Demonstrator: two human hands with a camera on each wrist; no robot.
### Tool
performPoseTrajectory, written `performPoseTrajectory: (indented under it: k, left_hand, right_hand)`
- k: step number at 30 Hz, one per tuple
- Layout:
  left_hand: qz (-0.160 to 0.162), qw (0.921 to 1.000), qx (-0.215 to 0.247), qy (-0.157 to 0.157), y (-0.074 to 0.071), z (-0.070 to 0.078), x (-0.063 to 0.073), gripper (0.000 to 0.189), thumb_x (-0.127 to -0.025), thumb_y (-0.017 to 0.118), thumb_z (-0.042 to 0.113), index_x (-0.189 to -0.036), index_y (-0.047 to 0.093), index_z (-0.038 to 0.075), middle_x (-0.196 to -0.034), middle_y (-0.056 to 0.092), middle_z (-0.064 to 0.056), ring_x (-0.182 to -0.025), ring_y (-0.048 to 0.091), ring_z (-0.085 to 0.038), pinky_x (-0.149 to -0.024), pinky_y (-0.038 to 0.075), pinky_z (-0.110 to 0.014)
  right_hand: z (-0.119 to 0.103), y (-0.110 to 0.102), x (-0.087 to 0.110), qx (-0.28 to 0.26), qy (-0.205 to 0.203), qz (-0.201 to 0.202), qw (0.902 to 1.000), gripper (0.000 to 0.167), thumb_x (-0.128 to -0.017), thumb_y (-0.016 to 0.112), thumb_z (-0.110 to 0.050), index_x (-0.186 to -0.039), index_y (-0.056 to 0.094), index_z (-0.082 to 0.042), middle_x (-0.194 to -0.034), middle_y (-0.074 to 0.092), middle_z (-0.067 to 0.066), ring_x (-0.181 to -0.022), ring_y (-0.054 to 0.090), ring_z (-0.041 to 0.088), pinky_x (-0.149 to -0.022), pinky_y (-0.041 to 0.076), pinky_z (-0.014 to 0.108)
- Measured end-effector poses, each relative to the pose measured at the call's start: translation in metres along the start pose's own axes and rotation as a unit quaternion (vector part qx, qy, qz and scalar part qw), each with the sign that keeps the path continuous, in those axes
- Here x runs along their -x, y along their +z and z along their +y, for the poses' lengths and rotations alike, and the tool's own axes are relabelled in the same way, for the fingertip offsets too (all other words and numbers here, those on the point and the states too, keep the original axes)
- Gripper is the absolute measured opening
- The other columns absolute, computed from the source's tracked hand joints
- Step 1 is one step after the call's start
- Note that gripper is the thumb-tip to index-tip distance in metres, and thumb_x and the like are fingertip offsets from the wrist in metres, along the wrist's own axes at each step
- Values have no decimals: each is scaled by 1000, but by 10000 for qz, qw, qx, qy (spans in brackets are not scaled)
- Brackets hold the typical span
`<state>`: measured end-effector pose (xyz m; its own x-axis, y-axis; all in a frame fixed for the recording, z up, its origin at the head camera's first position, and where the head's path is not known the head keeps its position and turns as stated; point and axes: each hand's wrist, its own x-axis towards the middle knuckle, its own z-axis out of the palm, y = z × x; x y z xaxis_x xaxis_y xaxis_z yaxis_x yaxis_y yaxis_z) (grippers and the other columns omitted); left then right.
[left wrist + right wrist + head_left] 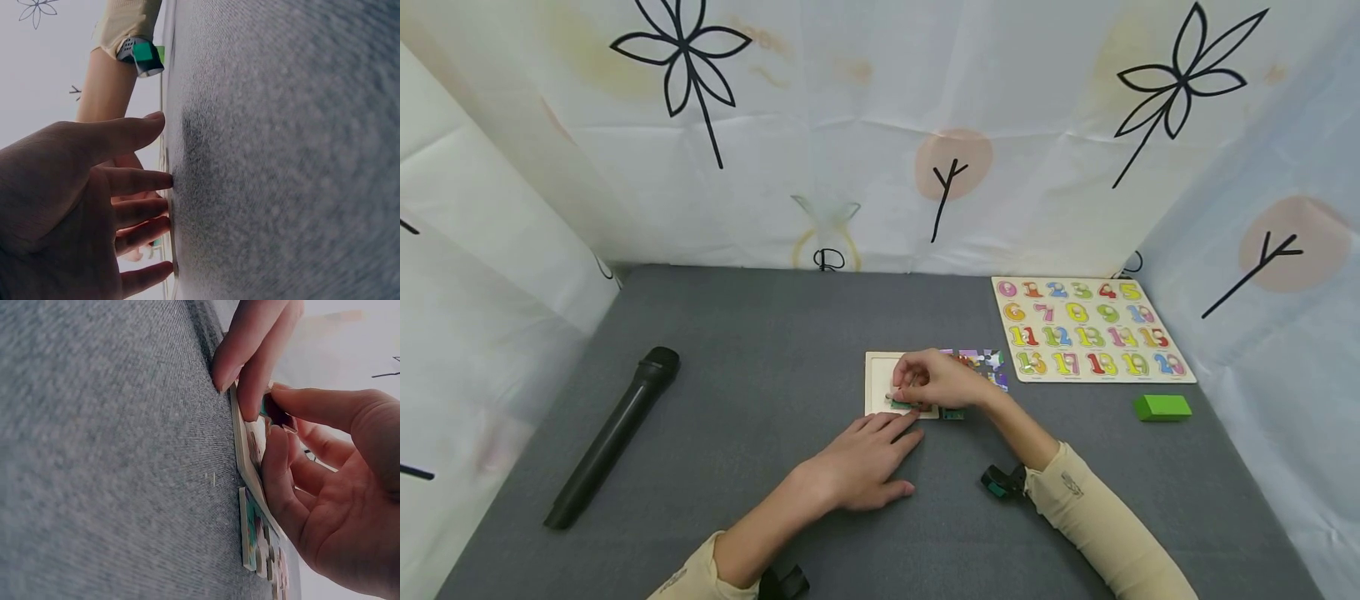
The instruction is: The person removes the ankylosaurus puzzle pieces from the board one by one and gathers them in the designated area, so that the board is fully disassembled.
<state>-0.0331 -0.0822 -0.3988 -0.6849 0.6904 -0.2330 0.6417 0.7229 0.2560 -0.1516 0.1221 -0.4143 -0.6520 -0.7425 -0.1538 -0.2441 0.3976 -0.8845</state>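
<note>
A small wooden puzzle tray with a pale base lies mid-table, a few coloured pieces along its near side. Over it my right hand pinches a dark jigsaw piece between thumb and fingers; the right wrist view shows it tilted up. My left hand lies with fingers extended, its fingertips at the tray's near edge. Loose jigsaw pieces lie right of the tray, partly hidden by the right hand. In the right wrist view, a row of pieces lies beside the tray.
A number puzzle board lies at the back right, with a green block in front of it. On the left is a black microphone. Patterned white cloth hangs behind the grey table and at its sides.
</note>
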Motion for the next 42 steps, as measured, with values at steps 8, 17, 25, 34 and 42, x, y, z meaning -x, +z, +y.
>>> performPoseTrajectory:
  k: [8, 17, 25, 34, 42]
  left_hand:
    - [-24, 9999, 88, -41, 1, -3, -1, 68, -106, 67, 49, -164, 49, 18, -178, 36, -1, -162, 38, -23, -130, 37, -51]
    - [-82, 9998, 202, -41, 0, -4, -2, 69, -107, 67, 49, -165, 47, 19, -179, 34, -1, -162, 38, -22, -129, 37, -52]
    - [-106, 9996, 265, -82, 0, -4, -3, 69, -107, 66, 49, -166, 46, 19, -180, 32, 0, -161, 39, -22, -130, 36, -52]
    - [-130, 9993, 330, -105, -1, -4, -3, 69, -107, 66, 49, -166, 46, 20, -180, 31, 0, -161, 38, -22, -131, 35, -52]
    - [-112, 9994, 304, -121, 0, -4, -3, 69, -107, 66, 49, -166, 46, 20, -180, 32, 0, -161, 38, -22, -131, 36, -52]
  right_hand:
    - [2, -4, 11, 39, -110, 367, 9993, 12, -102, 76, -12, -105, 71, -2, -88, 71, 10, -65, 59, 11, -59, 52, 25]
    - [5, -17, 37, 111, -22, 656, 9978, 9, -102, 76, -9, -106, 72, -2, -89, 71, 11, -70, 60, 10, -63, 53, 25]
    - [11, -30, 65, 112, 267, 1021, 9944, 10, -100, 78, -10, -107, 73, -5, -89, 70, 9, -70, 60, 10, -60, 56, 29]
    - [25, -42, 87, 391, 505, 1180, 9910, 10, -101, 78, -12, -108, 75, -6, -91, 73, 10, -74, 64, 15, -62, 59, 32]
    - [33, -43, 95, 579, 777, 1077, 9894, 8, -102, 77, -14, -105, 77, -7, -90, 76, 9, -72, 64, 14, -62, 57, 29]
